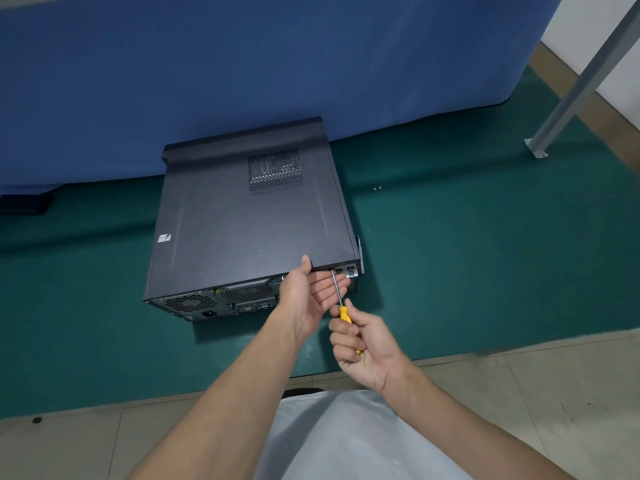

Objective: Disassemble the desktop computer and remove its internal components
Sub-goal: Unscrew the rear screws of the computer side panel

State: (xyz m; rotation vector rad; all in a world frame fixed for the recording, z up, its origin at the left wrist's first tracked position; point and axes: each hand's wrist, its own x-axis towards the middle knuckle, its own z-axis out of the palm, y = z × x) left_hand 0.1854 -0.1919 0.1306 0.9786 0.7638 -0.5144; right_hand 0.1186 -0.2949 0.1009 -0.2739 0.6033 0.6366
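Note:
A dark grey desktop computer case (242,220) lies on its side on a green mat, its rear panel with fan grilles and ports facing me. My left hand (308,292) rests at the rear edge near the right corner, thumb on the top panel and straight fingers under the edge. My right hand (360,344) grips a yellow-handled screwdriver (341,306). Its metal shaft points up to the rear edge of the case, just right of my left thumb.
Two small screws (377,188) lie on the green mat (485,254) to the right of the case. A blue cloth (242,64) hangs behind the case. A grey metal leg (575,88) stands at the far right. A black object (24,204) sits at the far left.

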